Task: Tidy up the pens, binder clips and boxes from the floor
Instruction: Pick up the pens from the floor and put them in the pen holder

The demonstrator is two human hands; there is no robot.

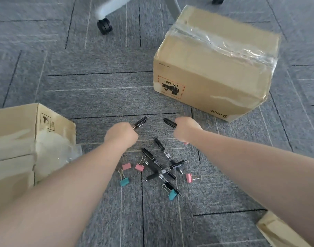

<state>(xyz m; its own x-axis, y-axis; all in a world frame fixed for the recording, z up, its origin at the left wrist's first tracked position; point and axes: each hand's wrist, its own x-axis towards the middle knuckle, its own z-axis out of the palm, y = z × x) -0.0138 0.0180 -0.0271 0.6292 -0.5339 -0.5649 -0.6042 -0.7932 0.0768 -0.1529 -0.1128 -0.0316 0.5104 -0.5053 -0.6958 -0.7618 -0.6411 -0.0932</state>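
My left hand (121, 134) is closed around a black pen (141, 121) that sticks out up and to the right. A second black pen (169, 122) points up-left out of my right hand (185, 130), which grips it. Just below both hands, several black pens (160, 165) lie crossed in a heap on the grey carpet. Pink binder clips (139, 166) and teal binder clips (124, 181) are scattered around that heap. A taped cardboard box (215, 65) sits at upper right. An open cardboard box (15, 139) stands at the left.
An office chair's black caster (104, 27) and grey leg are at the top centre. A corner of another cardboard piece (277, 230) shows at bottom right. Clear plastic wrap (63, 154) spills from the left box.
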